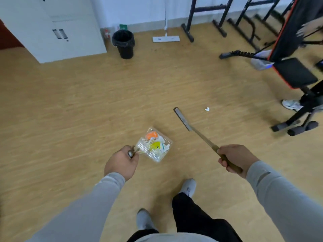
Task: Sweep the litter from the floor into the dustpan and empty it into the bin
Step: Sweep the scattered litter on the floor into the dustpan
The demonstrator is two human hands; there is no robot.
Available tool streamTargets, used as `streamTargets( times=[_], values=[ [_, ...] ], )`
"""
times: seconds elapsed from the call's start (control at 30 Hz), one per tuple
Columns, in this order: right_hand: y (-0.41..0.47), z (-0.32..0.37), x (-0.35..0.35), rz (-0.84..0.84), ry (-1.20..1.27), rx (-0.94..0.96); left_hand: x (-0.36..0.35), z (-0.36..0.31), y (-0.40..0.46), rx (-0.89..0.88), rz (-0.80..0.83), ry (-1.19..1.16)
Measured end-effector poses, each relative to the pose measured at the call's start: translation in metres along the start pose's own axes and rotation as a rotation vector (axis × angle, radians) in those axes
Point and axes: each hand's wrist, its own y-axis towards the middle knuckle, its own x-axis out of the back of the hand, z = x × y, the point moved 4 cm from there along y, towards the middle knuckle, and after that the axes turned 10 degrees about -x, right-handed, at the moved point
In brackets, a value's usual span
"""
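My left hand (122, 162) grips the handle of a clear dustpan (167, 139) that holds orange, yellow and white litter. My right hand (236, 158) grips the handle of a broom (201, 134); its narrow grey head points away to the upper left, just above the floor. One small white scrap (207, 109) lies on the wooden floor to the right of the broom head. A black bin (123, 44) with a black liner stands far ahead by the wall, beside a white cabinet.
A white cabinet (57, 30) stands at the far left. A flat mop (166, 38) leans against the back wall. Black exercise frames (220, 20) and a weight bench (295, 72) fill the right side, with another person's shoe (291, 104) beside it. My feet are below.
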Motion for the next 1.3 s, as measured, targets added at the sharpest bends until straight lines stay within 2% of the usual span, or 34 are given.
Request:
streamTargets(
  times=[0.33, 0.53, 0.8, 1.3],
  values=[
    [0.063, 0.038, 0.143, -0.085, 0.040, 0.010, -0.040, -0.159, 0.096, -0.135, 0.019, 0.113],
    [0.089, 0.067, 0.197, -0.100, 0.045, 0.031, -0.065, -0.225, 0.134, -0.155, 0.027, 0.120],
    [0.141, 0.123, 0.224, -0.124, 0.058, -0.020, -0.089, -0.273, 0.203, -0.178, 0.065, 0.113],
    [0.229, 0.281, 0.232, -0.172, -0.045, -0.088, -0.119, -0.317, 0.375, -0.146, 0.198, 0.085]
  ],
)
